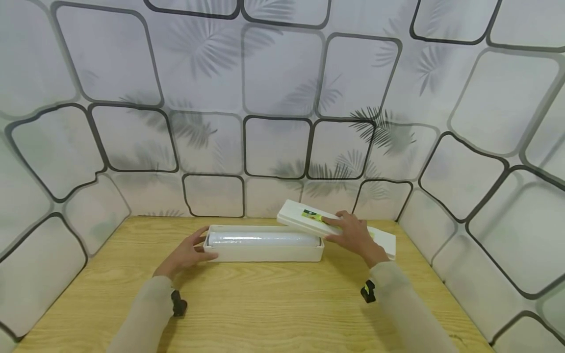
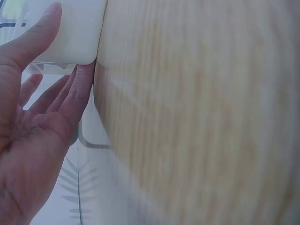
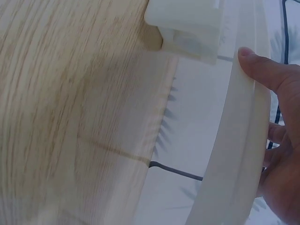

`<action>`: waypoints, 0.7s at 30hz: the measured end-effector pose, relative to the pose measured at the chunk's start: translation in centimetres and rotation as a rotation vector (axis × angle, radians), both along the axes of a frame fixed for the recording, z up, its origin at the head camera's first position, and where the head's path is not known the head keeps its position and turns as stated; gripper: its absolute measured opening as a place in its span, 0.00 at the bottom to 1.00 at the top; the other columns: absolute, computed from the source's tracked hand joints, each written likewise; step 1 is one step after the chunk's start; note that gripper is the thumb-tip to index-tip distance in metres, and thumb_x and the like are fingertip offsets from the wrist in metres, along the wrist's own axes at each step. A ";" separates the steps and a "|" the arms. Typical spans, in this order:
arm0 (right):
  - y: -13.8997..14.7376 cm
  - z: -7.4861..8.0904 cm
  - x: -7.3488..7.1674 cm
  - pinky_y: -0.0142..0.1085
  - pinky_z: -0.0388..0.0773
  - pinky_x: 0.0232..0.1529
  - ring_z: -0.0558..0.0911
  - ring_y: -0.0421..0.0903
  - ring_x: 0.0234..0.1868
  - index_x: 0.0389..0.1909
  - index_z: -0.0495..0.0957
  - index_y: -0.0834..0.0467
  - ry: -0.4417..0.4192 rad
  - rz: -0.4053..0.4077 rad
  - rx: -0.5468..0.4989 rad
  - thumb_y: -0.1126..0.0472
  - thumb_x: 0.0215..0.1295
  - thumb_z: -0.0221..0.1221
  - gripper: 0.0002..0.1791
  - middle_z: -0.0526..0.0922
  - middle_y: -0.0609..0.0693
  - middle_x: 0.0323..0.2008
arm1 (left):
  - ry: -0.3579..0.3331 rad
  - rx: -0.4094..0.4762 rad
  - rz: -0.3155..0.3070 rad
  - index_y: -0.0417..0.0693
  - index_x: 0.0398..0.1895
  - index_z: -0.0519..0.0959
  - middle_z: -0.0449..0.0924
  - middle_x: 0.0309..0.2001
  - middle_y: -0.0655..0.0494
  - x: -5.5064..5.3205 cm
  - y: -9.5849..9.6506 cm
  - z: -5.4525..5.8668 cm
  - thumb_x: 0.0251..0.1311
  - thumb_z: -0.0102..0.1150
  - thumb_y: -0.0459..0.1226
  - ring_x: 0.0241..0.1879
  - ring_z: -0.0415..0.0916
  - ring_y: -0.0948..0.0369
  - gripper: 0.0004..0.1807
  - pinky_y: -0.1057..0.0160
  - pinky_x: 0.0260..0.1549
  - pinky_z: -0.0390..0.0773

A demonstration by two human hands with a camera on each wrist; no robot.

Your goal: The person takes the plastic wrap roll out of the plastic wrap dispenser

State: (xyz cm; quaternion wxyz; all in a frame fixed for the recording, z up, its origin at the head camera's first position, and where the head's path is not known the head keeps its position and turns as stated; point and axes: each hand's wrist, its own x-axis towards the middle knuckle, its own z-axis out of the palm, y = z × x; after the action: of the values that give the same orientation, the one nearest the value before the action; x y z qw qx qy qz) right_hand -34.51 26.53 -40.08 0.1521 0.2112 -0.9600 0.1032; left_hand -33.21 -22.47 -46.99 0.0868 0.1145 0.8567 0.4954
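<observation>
A long white cling film box (image 1: 265, 254) stands on the table, its top uncovered, with a shiny roll of cling film (image 1: 265, 239) lying inside. My left hand (image 1: 187, 252) holds the box's left end, thumb on the front wall and fingers round the end. In the left wrist view, the thumb lies against the box's white wall (image 2: 79, 37). With my right hand (image 1: 353, 234) I grip the long white lid (image 1: 291, 214), which has a green label. The lid slants above the box's right end. The right wrist view shows my thumb on the lid's edge (image 3: 229, 136).
The wood-grain table (image 1: 265, 309) ends at a pale wall covering (image 1: 278, 147) with dark rounded outlines and leaf prints. This covering also rises along the left and right sides. A small black device (image 1: 178, 304) is at my left wrist, another (image 1: 368, 291) at my right.
</observation>
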 end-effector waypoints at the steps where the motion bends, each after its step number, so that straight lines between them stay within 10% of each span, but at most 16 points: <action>1: 0.2 -0.1 0.0 0.70 0.72 0.46 0.80 0.70 0.54 0.67 0.79 0.47 0.001 -0.003 0.001 0.46 0.62 0.71 0.31 0.78 0.66 0.62 | -0.002 0.001 0.000 0.43 0.84 0.40 0.52 0.77 0.22 0.0 0.0 0.0 0.62 0.73 0.42 0.71 0.65 0.30 0.59 0.40 0.62 0.77; 21: 5.0 -1.0 -0.1 0.68 0.71 0.37 0.79 0.70 0.53 0.67 0.79 0.50 -0.066 -0.103 -0.022 0.47 0.62 0.71 0.33 0.77 0.69 0.58 | -0.020 -0.003 0.005 0.43 0.84 0.41 0.51 0.78 0.23 -0.1 0.1 0.2 0.62 0.74 0.42 0.71 0.65 0.30 0.59 0.39 0.64 0.75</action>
State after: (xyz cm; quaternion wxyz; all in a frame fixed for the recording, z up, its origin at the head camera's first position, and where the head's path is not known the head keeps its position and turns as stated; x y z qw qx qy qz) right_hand -34.63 31.48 -41.12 0.1279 0.1563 -0.9729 0.1126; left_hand -33.30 -22.38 -46.82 0.0942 0.1072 0.8568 0.4955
